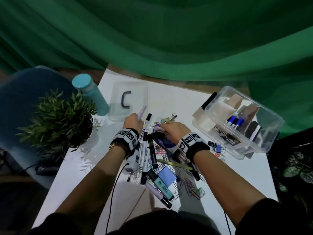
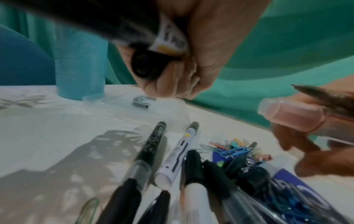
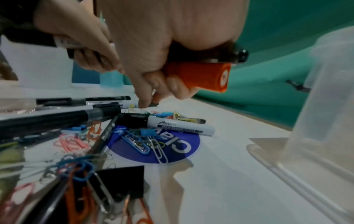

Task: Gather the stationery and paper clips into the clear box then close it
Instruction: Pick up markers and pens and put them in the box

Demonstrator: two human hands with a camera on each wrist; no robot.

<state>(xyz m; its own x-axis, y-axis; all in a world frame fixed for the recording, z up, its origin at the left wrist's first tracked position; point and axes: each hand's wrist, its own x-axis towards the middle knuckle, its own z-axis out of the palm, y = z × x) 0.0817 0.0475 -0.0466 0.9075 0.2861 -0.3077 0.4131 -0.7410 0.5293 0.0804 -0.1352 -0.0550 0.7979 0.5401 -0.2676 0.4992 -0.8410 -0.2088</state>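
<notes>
A heap of stationery (image 1: 162, 163) is spread over the white surface (image 1: 88, 175), with the clear box (image 1: 240, 121) as landmark: the heap lies to the left of the box, near its front corner. The box is seen open, with markers and blocks already inside. Its clear lid (image 1: 128, 100), bearing a dark handle, lies flat well to the left of the box, beyond the heap.

The left hand (image 1: 133, 122) is held over the heap's far left edge, between lid and box. Its grip is curled round a black-capped marker (image 2: 141, 50), clearly shown in the left wrist view, and a pale lilac pen (image 1: 142, 111) is seen sticking out above the fist.

The right hand (image 1: 172, 128) is lowered onto the far end of the heap, nearer the box. An orange marker (image 3: 201, 75) and a black-ended pen are clamped in its palm, while the forefinger and thumb are brought down onto small clips (image 3: 172, 116) on the surface; whether a clip is actually pinched cannot be told.

Loose paper clips (image 3: 145, 144), a whiteboard marker (image 3: 180, 128) and a blue round sticker (image 3: 172, 151) lie left of the box. A teal bottle (image 1: 91, 95) and a potted plant (image 1: 59, 119) stand further left, past the lid.
</notes>
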